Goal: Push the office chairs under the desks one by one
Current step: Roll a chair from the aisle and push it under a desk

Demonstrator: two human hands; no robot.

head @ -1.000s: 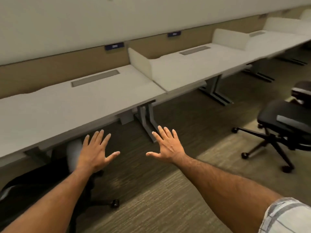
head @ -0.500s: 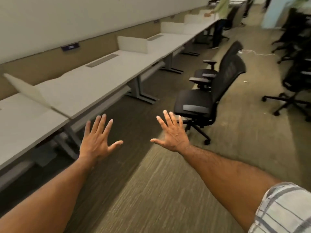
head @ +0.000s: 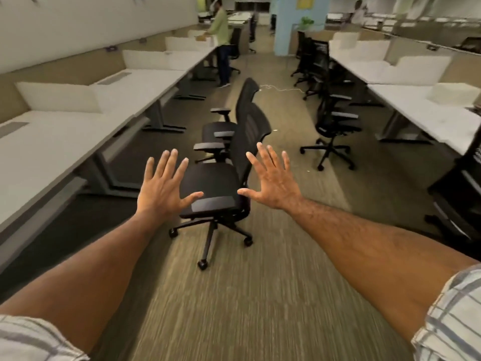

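A black office chair [head: 218, 188] stands in the aisle ahead of me, its seat facing the white desk row [head: 52, 142] on the left. A second black chair [head: 234, 118] stands right behind it. My left hand [head: 162, 190] and my right hand [head: 272, 179] are stretched out in front of me, palms forward and fingers spread. Both hands are empty and short of the chair, one on each side of its seat as I see it.
Another white desk row [head: 406, 100] runs along the right, with black chairs [head: 333, 123] beside it. A person in a green shirt [head: 221, 40] stands at the far left desks. A white cable [head: 276, 87] lies on the carpet. A blue pillar [head: 285, 24] stands at the back.
My view has swung right, from the left desks to straight down the aisle. The nearest chair now sits between my hands. Both hands stay spread and empty.
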